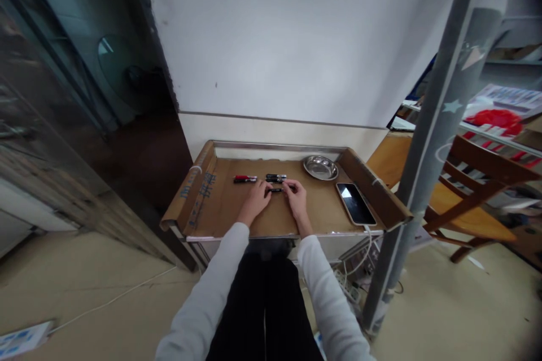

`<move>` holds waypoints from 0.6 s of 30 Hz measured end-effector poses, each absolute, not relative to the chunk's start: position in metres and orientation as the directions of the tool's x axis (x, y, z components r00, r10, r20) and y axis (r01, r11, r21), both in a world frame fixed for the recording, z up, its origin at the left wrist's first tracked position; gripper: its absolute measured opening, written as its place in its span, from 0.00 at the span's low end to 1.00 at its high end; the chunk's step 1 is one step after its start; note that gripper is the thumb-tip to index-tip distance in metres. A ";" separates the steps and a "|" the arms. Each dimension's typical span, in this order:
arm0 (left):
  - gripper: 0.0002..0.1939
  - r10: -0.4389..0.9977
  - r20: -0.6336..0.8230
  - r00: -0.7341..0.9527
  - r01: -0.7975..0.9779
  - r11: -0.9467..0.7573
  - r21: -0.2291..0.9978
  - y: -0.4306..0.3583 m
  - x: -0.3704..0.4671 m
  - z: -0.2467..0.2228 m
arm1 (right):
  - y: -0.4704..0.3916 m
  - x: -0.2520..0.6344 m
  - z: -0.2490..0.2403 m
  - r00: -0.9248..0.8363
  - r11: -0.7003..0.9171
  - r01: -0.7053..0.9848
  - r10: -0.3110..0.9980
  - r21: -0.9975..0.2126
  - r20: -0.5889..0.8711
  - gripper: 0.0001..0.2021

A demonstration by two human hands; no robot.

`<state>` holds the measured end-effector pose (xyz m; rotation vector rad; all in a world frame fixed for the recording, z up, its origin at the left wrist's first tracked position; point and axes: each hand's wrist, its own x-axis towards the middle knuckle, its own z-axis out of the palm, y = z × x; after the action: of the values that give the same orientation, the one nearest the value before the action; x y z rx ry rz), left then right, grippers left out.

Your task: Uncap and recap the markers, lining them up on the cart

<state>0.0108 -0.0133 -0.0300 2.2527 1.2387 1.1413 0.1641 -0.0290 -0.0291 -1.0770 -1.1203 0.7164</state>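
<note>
A black marker (276,190) lies crosswise between my two hands on the cardboard-lined table (228,220). My left hand (257,198) has its fingertips closed on the marker's left end. At the other end, my right hand (296,197) pinches it. Just beyond, black markers (276,177) lie side by side, partly hidden by my fingers. To the left of them are a red marker (244,177) and a dark marker (244,181), lying close together.
A round metal dish (320,167) sits at the table's back right. Nearer me lies a phone (355,203) with a white cable (367,245). Raised cardboard sides edge the table. A grey metal post (432,141) and a wooden chair (474,208) stand to the right.
</note>
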 end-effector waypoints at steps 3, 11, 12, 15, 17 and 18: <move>0.08 0.816 0.485 0.315 0.572 -0.571 0.589 -0.012 0.010 -0.031 | -0.029 0.159 -0.028 0.120 0.397 0.281 0.889 -0.874 0.442 0.07; 0.09 0.829 0.457 0.322 0.588 -0.553 0.590 -0.007 0.009 -0.033 | -0.035 0.151 -0.023 -0.140 0.512 0.547 0.836 -0.662 0.531 0.08; 0.09 0.829 0.461 0.318 0.589 -0.553 0.589 -0.006 0.010 -0.035 | -0.036 0.151 -0.023 -0.140 0.512 0.559 0.834 -0.652 0.535 0.08; 0.08 0.823 0.477 0.309 0.591 -0.559 0.582 -0.004 0.010 -0.037 | -0.039 0.151 -0.024 -0.112 0.488 0.615 0.832 -0.620 0.544 0.08; 0.09 0.827 0.478 0.297 0.603 -0.550 0.578 -0.005 0.010 -0.037 | -0.040 0.152 -0.025 -0.070 0.452 0.651 0.835 -0.610 0.545 0.08; 0.09 0.830 0.473 0.296 0.609 -0.546 0.576 -0.006 0.010 -0.036 | -0.040 0.152 -0.026 -0.052 0.438 0.657 0.838 -0.614 0.543 0.08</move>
<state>0.0103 -0.0058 -0.0362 2.2817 1.3085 1.1002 0.1520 -0.0405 -0.0262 -1.2868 -1.7751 0.2484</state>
